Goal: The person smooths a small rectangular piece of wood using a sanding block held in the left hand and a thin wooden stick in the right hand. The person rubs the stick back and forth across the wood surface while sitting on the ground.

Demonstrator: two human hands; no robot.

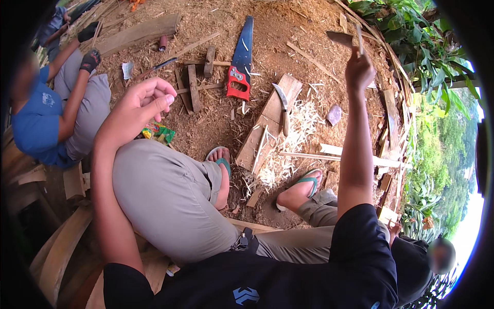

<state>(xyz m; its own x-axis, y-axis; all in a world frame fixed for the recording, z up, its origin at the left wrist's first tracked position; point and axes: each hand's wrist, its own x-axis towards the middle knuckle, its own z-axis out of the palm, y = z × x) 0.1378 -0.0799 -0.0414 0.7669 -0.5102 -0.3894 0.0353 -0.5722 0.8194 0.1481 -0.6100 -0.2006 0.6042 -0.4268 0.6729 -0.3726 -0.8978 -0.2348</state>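
My left hand (150, 102) hangs past my left knee with its fingers loosely curled together, and nothing shows in it. Raised at the upper right, my right hand (360, 71) is closed round a dark-bladed tool (339, 38). A pale stick-like piece (359, 38) rises from the same fist; whether it is the tool's handle I cannot tell. Between my feet a wooden board (257, 136) lies on the ground among pale shavings (303, 126). A curved knife (283, 105) rests across the board. Beyond it lies a handsaw (240, 64) with a red handle.
At the left sits a person in a blue shirt (38, 121) and dark gloves. Another person in a dark cap (411, 268) is at the lower right. Wood pieces (193, 87), a stone (334, 115) and a green wrapper (163, 134) lie about. Leafy plants (406, 38) border the right.
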